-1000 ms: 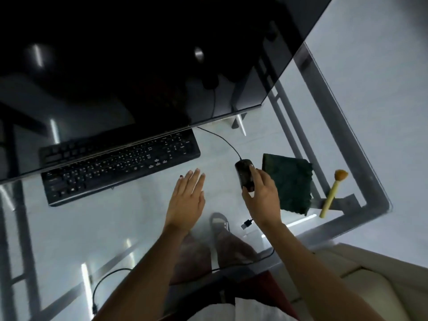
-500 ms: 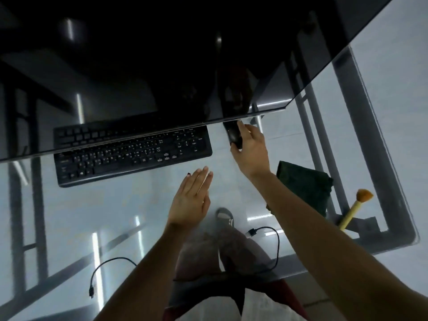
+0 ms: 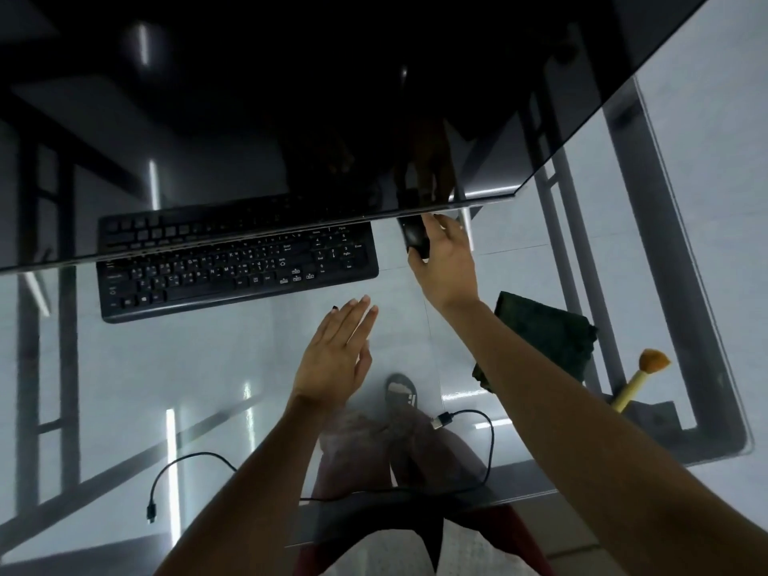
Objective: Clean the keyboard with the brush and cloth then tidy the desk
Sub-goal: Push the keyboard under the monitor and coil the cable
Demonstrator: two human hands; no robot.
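Head view: our right hand (image 3: 446, 264) gripped the black mouse (image 3: 415, 241) beside the keyboard (image 3: 237, 270), under the monitor (image 3: 291, 118) edge. Left hand (image 3: 336, 359) lay flat, fingers straight, on glass desk (image 3: 166, 367). Cloth (image 3: 544, 334) and brush (image 3: 640, 378) sat at right.

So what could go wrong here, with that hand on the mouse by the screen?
The right hand grips the black computer mouse right under the dark monitor's lower edge; knuckles may bump the screen. The black USB cable lies loose under that forearm and could snag. The yellow-handled brush sits near the glass desk's corner and might get knocked off.
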